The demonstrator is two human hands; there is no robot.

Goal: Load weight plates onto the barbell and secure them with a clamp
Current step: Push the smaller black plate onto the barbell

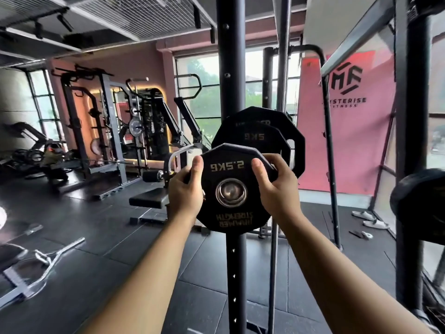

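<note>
A black 2.5 kg weight plate [228,208] faces me at chest height, its lettering upside down. The round end of the barbell sleeve [231,192] shows through its steel-ringed centre hole. My left hand [186,189] grips the plate's left edge, thumb on the front face. My right hand [277,186] grips its right edge the same way. Behind it sit a 5 kg plate [255,137] and a larger black plate [295,138] on the same bar. I see no clamp.
A black rack upright [231,68] rises right behind the plates, with a second post [413,116] and another black plate [419,203] at the right. A bench [149,201] stands left of the plates. A curl bar [60,256] lies on the dark floor at lower left.
</note>
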